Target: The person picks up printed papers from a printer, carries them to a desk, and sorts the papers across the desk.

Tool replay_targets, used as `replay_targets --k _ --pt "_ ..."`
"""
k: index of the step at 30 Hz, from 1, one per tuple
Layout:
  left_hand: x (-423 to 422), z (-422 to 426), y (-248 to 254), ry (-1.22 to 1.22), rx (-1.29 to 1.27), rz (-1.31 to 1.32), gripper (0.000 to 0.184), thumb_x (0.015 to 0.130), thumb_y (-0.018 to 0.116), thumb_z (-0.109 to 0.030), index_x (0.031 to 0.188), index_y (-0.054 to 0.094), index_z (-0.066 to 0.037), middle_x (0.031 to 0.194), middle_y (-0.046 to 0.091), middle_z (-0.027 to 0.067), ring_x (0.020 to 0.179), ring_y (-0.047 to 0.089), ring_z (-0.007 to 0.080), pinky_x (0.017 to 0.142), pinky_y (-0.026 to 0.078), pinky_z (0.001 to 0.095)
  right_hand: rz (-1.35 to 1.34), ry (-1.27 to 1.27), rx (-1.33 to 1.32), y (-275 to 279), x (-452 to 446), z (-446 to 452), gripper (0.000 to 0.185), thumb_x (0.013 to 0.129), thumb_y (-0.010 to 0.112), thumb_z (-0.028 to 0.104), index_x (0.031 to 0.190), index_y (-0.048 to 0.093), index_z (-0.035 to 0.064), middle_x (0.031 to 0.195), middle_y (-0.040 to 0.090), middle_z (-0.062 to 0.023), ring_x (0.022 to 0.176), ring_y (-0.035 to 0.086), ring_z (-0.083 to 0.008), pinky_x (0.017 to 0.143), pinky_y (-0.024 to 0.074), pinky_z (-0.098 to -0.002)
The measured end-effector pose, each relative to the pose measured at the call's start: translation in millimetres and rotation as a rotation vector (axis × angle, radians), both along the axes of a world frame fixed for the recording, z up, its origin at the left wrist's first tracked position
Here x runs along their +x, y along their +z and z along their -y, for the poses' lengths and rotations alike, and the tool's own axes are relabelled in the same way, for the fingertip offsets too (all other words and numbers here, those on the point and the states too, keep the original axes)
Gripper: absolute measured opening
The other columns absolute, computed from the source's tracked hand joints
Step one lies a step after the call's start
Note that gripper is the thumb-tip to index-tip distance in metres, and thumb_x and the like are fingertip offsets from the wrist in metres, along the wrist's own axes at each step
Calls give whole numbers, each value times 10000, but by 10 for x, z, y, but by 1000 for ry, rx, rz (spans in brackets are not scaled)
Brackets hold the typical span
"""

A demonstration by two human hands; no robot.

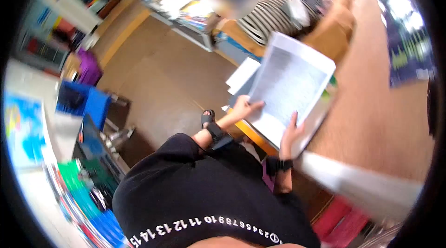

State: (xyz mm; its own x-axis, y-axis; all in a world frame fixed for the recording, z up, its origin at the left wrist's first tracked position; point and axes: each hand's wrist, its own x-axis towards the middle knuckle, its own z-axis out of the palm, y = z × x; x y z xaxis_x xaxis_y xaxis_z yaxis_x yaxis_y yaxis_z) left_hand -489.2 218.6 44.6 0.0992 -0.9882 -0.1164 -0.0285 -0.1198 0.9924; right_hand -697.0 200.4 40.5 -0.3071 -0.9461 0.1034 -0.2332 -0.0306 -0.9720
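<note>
A stack of printed paper sheets, white with small grey text, is held tilted over the corner of a desk. My left hand grips the near left edge with its thumb on top. My right hand holds the near right edge, thumb also lying over the page. The fingers under the sheets are hidden on both hands. Beside my left hand, white papers stick out from below the stack. Black bands circle both wrists. The print is too blurred to read.
A person in a striped top sits across the desk corner. Papers and bags heap on a table behind. Left are a blue chair, a purple chair and a wall map. A wooden surface stretches right.
</note>
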Motion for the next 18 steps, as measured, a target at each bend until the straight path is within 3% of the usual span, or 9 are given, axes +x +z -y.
replay_targets --k 1,2,3,6,8,9,12,16,18 --pt "128 -75 34 -18 38 -38 329 807 666 -306 848 646 19 702 624 13 630 561 93 590 469 252 47 4 -58 -17 145 -12 345 858 589 113 1093 507 -126 991 591 -170 836 561 -189 726 478 -312" --pt "222 -144 0 -21 41 -100 305 801 677 -269 881 642 24 742 633 13 653 553 85 619 468 255 136 35 -63 60 298 -28 312 882 562 140 1071 532 -106 943 601 -122 792 546 -152 704 462 -286" --pt "378 -241 81 -2 26 -113 308 798 679 -252 924 636 25 782 641 21 692 557 86 650 468 264 45 119 -9 340 501 -105 364 878 552 118 1134 478 -129 1034 580 -192 869 561 -206 775 468 -318" --pt "870 -550 -278 40 16 -192 393 818 650 -250 1080 576 34 980 630 76 892 568 137 773 465 270 -22 267 46 243 946 -183 321 886 527 112 1096 495 -129 1024 589 -184 865 564 -208 778 459 -326" --pt "1212 -830 -126 159 -1 -239 440 837 626 -220 1178 502 29 1069 603 84 941 559 141 826 451 282 32 431 129 235 1273 -262 318 885 525 107 1096 495 -128 1015 592 -177 862 564 -207 769 458 -322" --pt "1464 -985 -33 193 112 -314 443 873 573 -223 1224 460 23 1125 577 95 1006 542 163 876 432 304 54 525 171 220 1490 -297 316 884 524 104 1096 494 -128 1010 593 -173 860 564 -206 765 458 -320" --pt "2104 -1455 -121 388 96 -486 406 899 510 -183 1238 445 30 1170 546 112 1021 523 180 884 416 306 123 715 227 66 2253 -403 272 889 503 88 1074 502 -112 988 590 -153 863 559 -193 767 450 -306" --pt "2882 -2041 -172 633 55 -258 393 904 494 -189 1235 456 20 1134 563 108 999 516 173 883 406 314 161 1019 371 149 3302 -554 243 882 508 72 1068 500 -84 996 581 -126 874 554 -174 787 437 -283" --pt "3204 -2276 -224 811 12 -327 387 907 487 -198 1224 465 22 1115 572 107 993 515 168 870 414 313 149 1166 396 74 3822 -559 237 867 535 66 1055 508 -75 982 582 -109 874 553 -161 788 434 -275"
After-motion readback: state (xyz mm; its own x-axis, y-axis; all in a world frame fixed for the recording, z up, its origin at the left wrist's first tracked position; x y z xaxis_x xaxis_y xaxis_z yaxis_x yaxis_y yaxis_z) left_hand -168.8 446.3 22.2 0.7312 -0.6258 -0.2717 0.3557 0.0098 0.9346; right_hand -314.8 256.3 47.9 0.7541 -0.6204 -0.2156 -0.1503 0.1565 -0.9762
